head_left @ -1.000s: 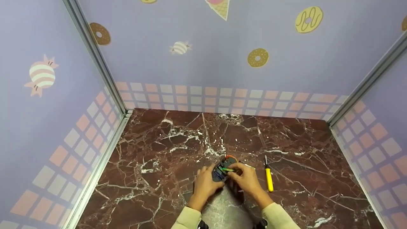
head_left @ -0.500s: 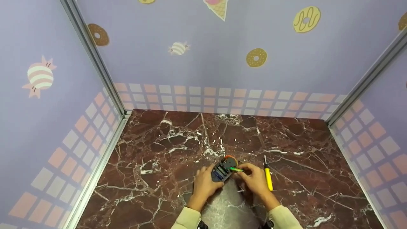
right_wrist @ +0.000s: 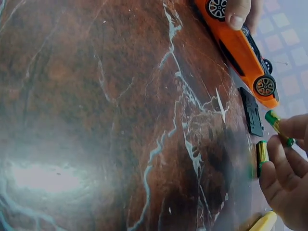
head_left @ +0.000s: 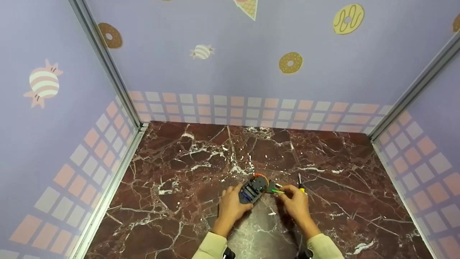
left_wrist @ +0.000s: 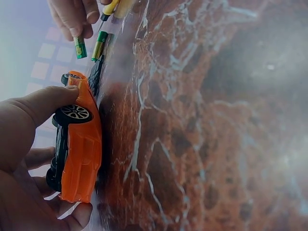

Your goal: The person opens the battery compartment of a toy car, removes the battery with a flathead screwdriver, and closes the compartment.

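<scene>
One orange toy car [left_wrist: 79, 149] lies on its side on the marble tabletop [head_left: 172, 162], near the front edge and about the middle of its width. The left hand [head_left: 230, 208] has a clenched grip on it: in the left wrist view the thumb [left_wrist: 41, 103] presses by a wheel and the other fingers curl under the body. In the head view the car's dark underside, with a blue patch in it, faces up.

Two green batteries show. The right hand [head_left: 296, 205] pinches one battery [right_wrist: 278, 127] between its fingertips, held off the tabletop just right of the car. The second battery [right_wrist: 261, 155] lies on the tabletop beside those fingers; whether they touch it cannot be told.

One small black cover plate [right_wrist: 251, 115] lies flat on the tabletop between the car and the batteries, apart from the car.

One yellow-handled screwdriver [head_left: 300, 181] lies right of the right hand, its metal tip pointing to the back wall; the hand covers most of the handle in the head view.

Purple walls [head_left: 222, 64] printed with doughnuts, sweets and an ice-cream cone stand round the tabletop on three sides.
</scene>
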`<state>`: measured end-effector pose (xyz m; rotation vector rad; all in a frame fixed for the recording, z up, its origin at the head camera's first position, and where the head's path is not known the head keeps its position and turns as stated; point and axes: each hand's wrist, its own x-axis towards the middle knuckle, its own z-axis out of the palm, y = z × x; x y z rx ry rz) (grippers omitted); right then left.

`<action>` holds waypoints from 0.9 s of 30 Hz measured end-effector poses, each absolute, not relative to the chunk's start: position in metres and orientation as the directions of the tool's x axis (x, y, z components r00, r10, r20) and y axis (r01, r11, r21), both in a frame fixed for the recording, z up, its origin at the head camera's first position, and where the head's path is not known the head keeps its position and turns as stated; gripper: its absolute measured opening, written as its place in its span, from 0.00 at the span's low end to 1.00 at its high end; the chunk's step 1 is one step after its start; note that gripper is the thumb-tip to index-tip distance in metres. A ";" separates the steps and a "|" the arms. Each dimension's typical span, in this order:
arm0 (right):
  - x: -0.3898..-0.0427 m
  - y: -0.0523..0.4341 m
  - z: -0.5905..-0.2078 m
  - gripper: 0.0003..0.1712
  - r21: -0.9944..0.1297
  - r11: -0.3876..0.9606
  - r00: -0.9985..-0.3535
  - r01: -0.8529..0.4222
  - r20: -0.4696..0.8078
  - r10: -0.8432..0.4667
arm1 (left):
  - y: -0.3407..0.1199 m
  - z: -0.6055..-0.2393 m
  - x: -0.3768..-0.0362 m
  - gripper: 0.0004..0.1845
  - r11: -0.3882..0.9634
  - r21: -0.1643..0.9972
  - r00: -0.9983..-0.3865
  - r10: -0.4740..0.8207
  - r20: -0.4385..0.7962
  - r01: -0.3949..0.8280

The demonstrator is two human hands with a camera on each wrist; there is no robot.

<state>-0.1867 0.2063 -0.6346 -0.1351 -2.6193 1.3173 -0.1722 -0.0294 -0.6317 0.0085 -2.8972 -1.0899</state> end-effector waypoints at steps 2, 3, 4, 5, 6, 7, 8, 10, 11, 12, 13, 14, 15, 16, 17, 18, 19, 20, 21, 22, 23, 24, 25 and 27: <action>-0.187 0.208 -0.635 0.07 -0.778 0.628 -0.971 0.008 0.145 0.192 | -0.029 -0.632 -0.173 0.48 0.754 0.656 -0.999 -0.020 0.044 0.014; -0.187 0.209 -0.635 0.07 -0.767 0.641 -0.969 0.016 0.146 0.199 | -0.030 -0.632 -0.173 0.48 0.755 0.656 -0.999 -0.021 0.045 0.013; -0.187 0.210 -0.635 0.07 -0.758 0.652 -0.968 0.020 0.149 0.204 | -0.030 -0.632 -0.173 0.48 0.757 0.654 -0.999 -0.021 0.047 0.014; -0.187 0.211 -0.635 0.07 -0.752 0.659 -0.966 0.025 0.150 0.209 | -0.030 -0.633 -0.173 0.48 0.758 0.652 -0.999 -0.021 0.049 0.016; -0.187 0.212 -0.634 0.07 -0.745 0.667 -0.965 0.028 0.153 0.211 | -0.030 -0.633 -0.173 0.48 0.758 0.652 -0.999 -0.021 0.049 0.016; -0.187 0.213 -0.634 0.07 -0.738 0.674 -0.965 0.030 0.154 0.212 | -0.030 -0.632 -0.173 0.48 0.758 0.651 -0.999 -0.021 0.049 0.016; -0.187 0.213 -0.634 0.07 -0.734 0.679 -0.964 0.033 0.155 0.214 | -0.030 -0.632 -0.173 0.49 0.757 0.653 -0.999 -0.021 0.049 0.016; -0.186 0.214 -0.633 0.07 -0.730 0.683 -0.964 0.036 0.154 0.216 | -0.030 -0.632 -0.172 0.49 0.758 0.653 -0.999 -0.019 0.049 0.018; -0.186 0.214 -0.633 0.07 -0.731 0.682 -0.964 0.037 0.153 0.216 | -0.030 -0.632 -0.173 0.49 0.757 0.653 -0.999 -0.019 0.049 0.018; -0.186 0.215 -0.634 0.07 -0.730 0.683 -0.964 0.036 0.154 0.216 | -0.030 -0.632 -0.172 0.49 0.757 0.653 -0.999 -0.019 0.048 0.017; -0.186 0.214 -0.634 0.07 -0.728 0.685 -0.964 0.037 0.155 0.216 | -0.030 -0.632 -0.172 0.49 0.758 0.653 -0.999 -0.020 0.046 0.015; -0.186 0.214 -0.635 0.07 -0.727 0.686 -0.964 0.034 0.158 0.216 | -0.030 -0.632 -0.172 0.49 0.758 0.653 -0.999 -0.021 0.044 0.013; -0.186 0.214 -0.636 0.07 -0.727 0.686 -0.963 0.031 0.162 0.215 | -0.030 -0.632 -0.172 0.48 0.758 0.652 -0.999 -0.022 0.042 0.011; -0.186 0.213 -0.637 0.08 -0.727 0.686 -0.962 0.027 0.167 0.214 | -0.030 -0.632 -0.172 0.48 0.758 0.652 -0.999 -0.022 0.040 0.010; -0.186 0.213 -0.638 0.07 -0.723 0.690 -0.962 0.018 0.177 0.210 | -0.030 -0.632 -0.172 0.48 0.756 0.654 -0.999 -0.023 0.038 0.008; -0.186 0.213 -0.639 0.07 -0.721 0.693 -0.961 0.013 0.184 0.209 | -0.030 -0.632 -0.171 0.48 0.755 0.656 -0.999 -0.024 0.037 0.007; -0.186 0.212 -0.639 0.07 -0.717 0.697 -0.960 0.009 0.190 0.208 | -0.030 -0.632 -0.171 0.47 0.754 0.657 -0.999 -0.023 0.035 0.005; -0.186 0.212 -0.640 0.07 -0.716 0.698 -0.959 0.004 0.196 0.206 | -0.030 -0.632 -0.171 0.48 0.753 0.658 -0.999 -0.023 0.036 0.006; -0.186 0.212 -0.640 0.07 -0.712 0.702 -0.957 0.000 0.203 0.206 | -0.030 -0.632 -0.171 0.48 0.754 0.657 -0.999 -0.022 0.037 0.008; -0.186 0.212 -0.641 0.07 -0.708 0.707 -0.956 -0.003 0.209 0.205 | -0.030 -0.632 -0.171 0.48 0.754 0.657 -0.999 -0.022 0.038 0.009; -0.186 0.212 -0.641 0.08 -0.702 0.712 -0.956 -0.003 0.211 0.204 | -0.030 -0.632 -0.172 0.48 0.756 0.654 -0.999 -0.022 0.041 0.010; -0.186 0.211 -0.641 0.09 -0.700 0.714 -0.956 0.001 0.209 0.207 | -0.030 -0.632 -0.172 0.48 0.757 0.653 -0.999 -0.021 0.042 0.011; -0.186 0.211 -0.641 0.10 -0.696 0.718 -0.956 0.004 0.209 0.207 | -0.030 -0.632 -0.172 0.48 0.759 0.651 -0.999 -0.020 0.045 0.014; -0.186 0.211 -0.641 0.11 -0.690 0.724 -0.955 0.009 0.208 0.210 | -0.030 -0.632 -0.172 0.48 0.760 0.650 -0.999 -0.019 0.049 0.018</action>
